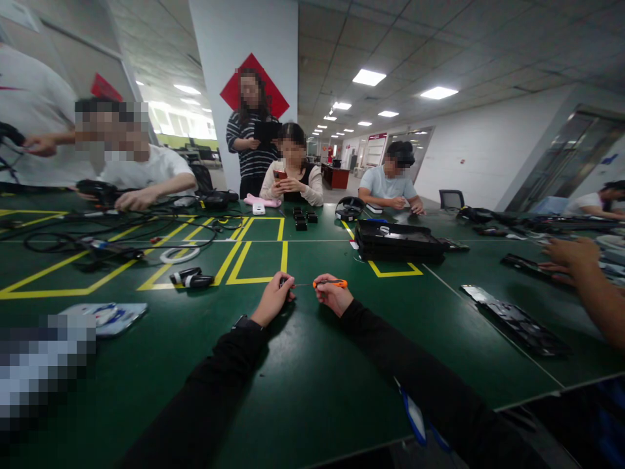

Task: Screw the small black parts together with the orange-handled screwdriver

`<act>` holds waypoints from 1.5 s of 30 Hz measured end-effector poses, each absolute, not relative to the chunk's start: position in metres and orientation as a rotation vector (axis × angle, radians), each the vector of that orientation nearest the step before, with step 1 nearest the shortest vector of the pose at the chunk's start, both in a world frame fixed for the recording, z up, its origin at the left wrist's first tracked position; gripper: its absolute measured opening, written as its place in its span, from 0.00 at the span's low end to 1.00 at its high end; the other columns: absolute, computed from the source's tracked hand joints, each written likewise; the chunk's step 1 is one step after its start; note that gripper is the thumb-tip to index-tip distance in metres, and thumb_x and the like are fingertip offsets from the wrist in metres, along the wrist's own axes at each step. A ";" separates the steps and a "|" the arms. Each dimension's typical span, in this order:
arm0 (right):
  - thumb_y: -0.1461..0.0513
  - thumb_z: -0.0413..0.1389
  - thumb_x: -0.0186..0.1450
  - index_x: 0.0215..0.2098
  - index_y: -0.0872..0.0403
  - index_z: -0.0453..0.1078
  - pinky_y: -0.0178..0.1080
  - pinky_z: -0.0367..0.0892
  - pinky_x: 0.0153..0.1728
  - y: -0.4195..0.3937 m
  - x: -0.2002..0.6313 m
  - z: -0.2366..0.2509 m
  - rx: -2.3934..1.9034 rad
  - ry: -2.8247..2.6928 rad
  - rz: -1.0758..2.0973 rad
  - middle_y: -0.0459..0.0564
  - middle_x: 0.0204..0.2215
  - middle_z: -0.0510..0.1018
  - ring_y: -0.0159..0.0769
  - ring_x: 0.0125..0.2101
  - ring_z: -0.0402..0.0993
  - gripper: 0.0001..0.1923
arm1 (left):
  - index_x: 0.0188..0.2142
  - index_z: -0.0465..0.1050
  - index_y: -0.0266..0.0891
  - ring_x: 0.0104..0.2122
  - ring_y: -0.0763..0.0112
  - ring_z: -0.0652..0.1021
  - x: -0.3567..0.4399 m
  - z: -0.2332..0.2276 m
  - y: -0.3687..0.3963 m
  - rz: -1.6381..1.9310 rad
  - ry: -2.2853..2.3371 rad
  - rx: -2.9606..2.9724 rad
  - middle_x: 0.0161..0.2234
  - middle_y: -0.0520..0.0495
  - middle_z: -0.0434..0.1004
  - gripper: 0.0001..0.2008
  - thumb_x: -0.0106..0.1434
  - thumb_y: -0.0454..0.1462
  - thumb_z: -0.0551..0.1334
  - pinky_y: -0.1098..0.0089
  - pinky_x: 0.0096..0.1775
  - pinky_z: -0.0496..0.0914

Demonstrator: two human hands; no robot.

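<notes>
Centre frame: your right hand (333,294) fingers pinch the orange screwdriver (330,283); your left hand (276,296) fingers close on its tip, above the green desk (312,365)

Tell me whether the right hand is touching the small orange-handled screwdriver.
Touching. The head view shows the right hand with its fingers closed around the small orange-handled screwdriver, no gap between them, above the green table.

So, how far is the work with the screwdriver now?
Nothing looks finished yet. The right hand holds an orange screwdriver, its tip pointing at a small dark part pinched in the left hand. The black tray and the flat black panel lie untouched on the green table.
</notes>
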State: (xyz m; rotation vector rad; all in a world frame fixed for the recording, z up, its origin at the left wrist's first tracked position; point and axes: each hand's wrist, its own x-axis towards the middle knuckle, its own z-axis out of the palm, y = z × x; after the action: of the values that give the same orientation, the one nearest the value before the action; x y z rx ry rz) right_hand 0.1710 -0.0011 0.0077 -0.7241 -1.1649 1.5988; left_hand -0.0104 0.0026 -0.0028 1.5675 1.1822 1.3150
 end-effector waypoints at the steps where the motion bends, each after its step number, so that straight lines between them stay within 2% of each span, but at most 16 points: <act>1: 0.66 0.56 0.48 0.30 0.54 0.67 0.30 0.57 0.19 -0.001 0.171 0.008 -0.723 -1.164 1.603 0.43 0.20 0.69 0.25 0.19 0.63 0.09 | 0.32 0.62 0.38 0.19 0.76 0.71 -0.010 -0.003 0.002 1.312 1.185 1.569 0.24 0.53 0.70 0.14 0.55 0.48 0.53 0.75 0.22 0.64; 5: 0.62 0.56 0.51 0.31 0.54 0.67 0.30 0.58 0.19 0.000 0.172 0.007 -0.705 -1.141 1.630 0.44 0.21 0.70 0.26 0.20 0.65 0.09 | 0.33 0.62 0.38 0.19 0.76 0.71 -0.010 -0.002 0.002 1.305 1.195 1.559 0.25 0.52 0.70 0.15 0.55 0.48 0.53 0.75 0.22 0.64; 10: 0.52 0.51 0.55 0.35 0.55 0.67 0.30 0.57 0.18 0.003 0.173 0.006 -0.781 -1.109 1.632 0.47 0.20 0.72 0.27 0.17 0.65 0.15 | 0.32 0.62 0.38 0.19 0.76 0.71 -0.009 0.000 0.000 1.315 1.193 1.543 0.25 0.52 0.70 0.15 0.55 0.48 0.54 0.75 0.22 0.64; 13: 0.58 0.56 0.52 0.33 0.54 0.66 0.30 0.56 0.17 0.003 0.172 0.005 -0.786 -1.146 1.600 0.45 0.18 0.71 0.26 0.15 0.63 0.12 | 0.32 0.62 0.38 0.19 0.76 0.71 -0.009 0.000 0.000 1.317 1.197 1.536 0.25 0.52 0.71 0.15 0.55 0.48 0.54 0.75 0.22 0.64; 18: 0.66 0.59 0.46 0.27 0.55 0.68 0.29 0.57 0.19 -0.001 0.169 0.004 -0.663 -1.235 1.531 0.43 0.21 0.70 0.24 0.18 0.63 0.09 | 0.32 0.62 0.38 0.17 0.76 0.71 -0.010 0.000 0.000 1.308 1.199 1.533 0.21 0.54 0.69 0.15 0.55 0.48 0.54 0.75 0.22 0.64; 21: 0.61 0.57 0.51 0.28 0.56 0.69 0.30 0.58 0.20 -0.004 0.170 0.006 -0.635 -1.237 1.575 0.45 0.22 0.69 0.26 0.21 0.65 0.08 | 0.32 0.62 0.38 0.17 0.76 0.70 -0.010 0.001 0.000 1.310 1.194 1.525 0.21 0.54 0.69 0.15 0.55 0.48 0.54 0.75 0.21 0.63; 25: 0.53 0.50 0.56 0.36 0.55 0.68 0.31 0.59 0.19 -0.002 0.171 0.007 -0.700 -1.158 1.623 0.47 0.23 0.71 0.27 0.20 0.66 0.16 | 0.32 0.62 0.38 0.18 0.76 0.71 -0.009 0.001 0.000 1.317 1.176 1.520 0.23 0.53 0.70 0.15 0.55 0.48 0.54 0.75 0.22 0.63; 29: 0.55 0.54 0.53 0.31 0.54 0.66 0.30 0.58 0.18 0.003 0.171 0.005 -0.744 -1.082 1.561 0.46 0.20 0.72 0.28 0.18 0.66 0.11 | 0.32 0.62 0.38 0.19 0.76 0.71 -0.009 0.001 0.000 1.314 1.168 1.504 0.23 0.53 0.69 0.14 0.55 0.48 0.54 0.75 0.22 0.64; 34: 0.62 0.56 0.50 0.27 0.54 0.65 0.29 0.53 0.15 0.004 0.171 0.004 -0.733 -1.125 1.528 0.40 0.11 0.65 0.25 0.13 0.57 0.06 | 0.32 0.61 0.38 0.18 0.76 0.71 -0.008 0.003 -0.002 1.299 1.177 1.491 0.23 0.52 0.69 0.15 0.55 0.48 0.54 0.75 0.22 0.64; 38: 0.66 0.58 0.46 0.25 0.55 0.66 0.29 0.53 0.16 0.001 0.171 0.005 -0.712 -1.172 1.479 0.41 0.17 0.69 0.23 0.14 0.57 0.07 | 0.32 0.62 0.38 0.18 0.76 0.71 -0.009 0.003 -0.003 1.293 1.195 1.495 0.23 0.52 0.69 0.15 0.55 0.48 0.54 0.76 0.21 0.63; 41: 0.61 0.57 0.49 0.25 0.56 0.68 0.30 0.55 0.16 -0.001 0.171 0.008 -0.706 -1.181 1.490 0.43 0.17 0.68 0.24 0.16 0.59 0.06 | 0.33 0.62 0.39 0.18 0.76 0.71 -0.009 0.003 -0.003 1.288 1.185 1.498 0.23 0.52 0.70 0.14 0.55 0.47 0.54 0.76 0.21 0.63; 45: 0.54 0.52 0.55 0.30 0.57 0.68 0.29 0.55 0.16 0.000 0.171 0.008 -0.741 -1.183 1.474 0.45 0.17 0.69 0.25 0.16 0.62 0.14 | 0.33 0.62 0.38 0.19 0.75 0.71 -0.009 0.002 -0.002 1.305 1.174 1.496 0.24 0.51 0.70 0.15 0.54 0.48 0.54 0.75 0.22 0.64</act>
State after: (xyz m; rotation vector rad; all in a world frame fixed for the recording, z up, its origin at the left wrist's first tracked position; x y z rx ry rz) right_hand 0.1713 0.0002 0.0084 -0.7411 -1.1830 1.4740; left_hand -0.0093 -0.0018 0.0021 1.4964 1.1735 1.3049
